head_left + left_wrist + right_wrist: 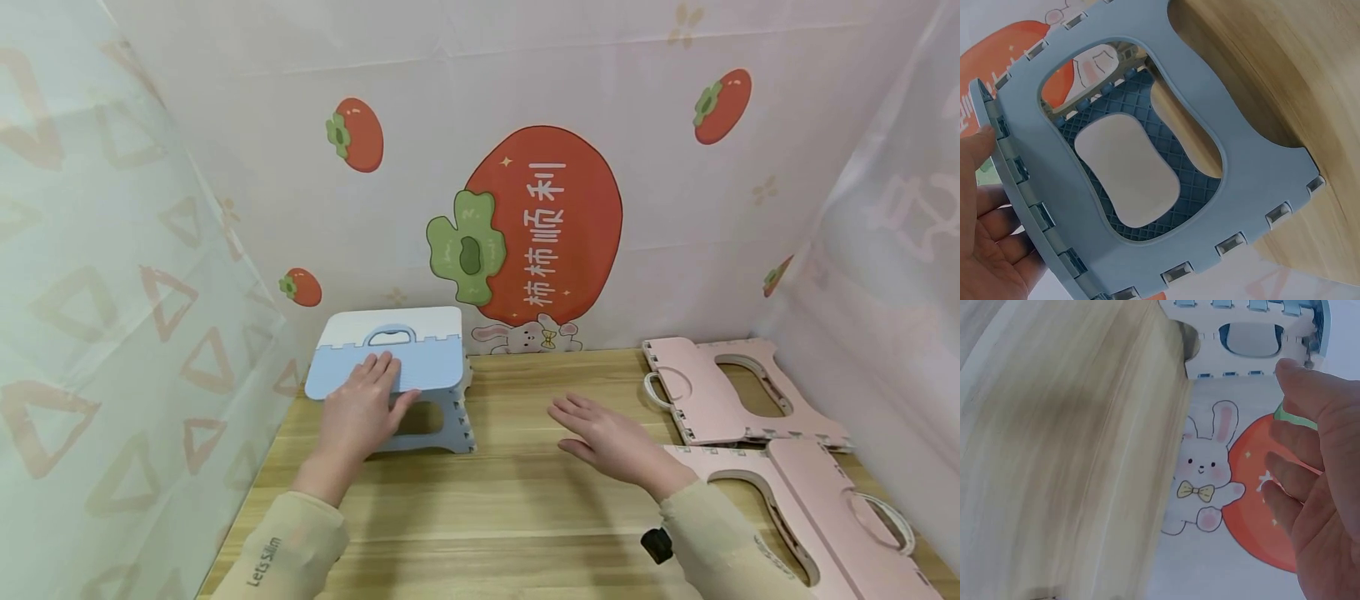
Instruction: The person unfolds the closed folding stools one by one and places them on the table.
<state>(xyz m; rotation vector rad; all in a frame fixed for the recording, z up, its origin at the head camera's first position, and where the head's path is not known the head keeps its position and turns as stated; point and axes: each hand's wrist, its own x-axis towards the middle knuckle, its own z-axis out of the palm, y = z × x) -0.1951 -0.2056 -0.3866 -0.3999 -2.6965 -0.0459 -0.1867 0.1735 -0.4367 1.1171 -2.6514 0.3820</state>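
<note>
Left grip [994,250] touches blue stool [431,365]; inner lattice [1127,99], left-wrist view only.

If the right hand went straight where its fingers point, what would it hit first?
The right hand would probably meet the blue stool first, though depth and height are unclear.

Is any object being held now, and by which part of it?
Nothing is held: the left hand rests on the blue stool's top, and the right hand is empty.
</note>
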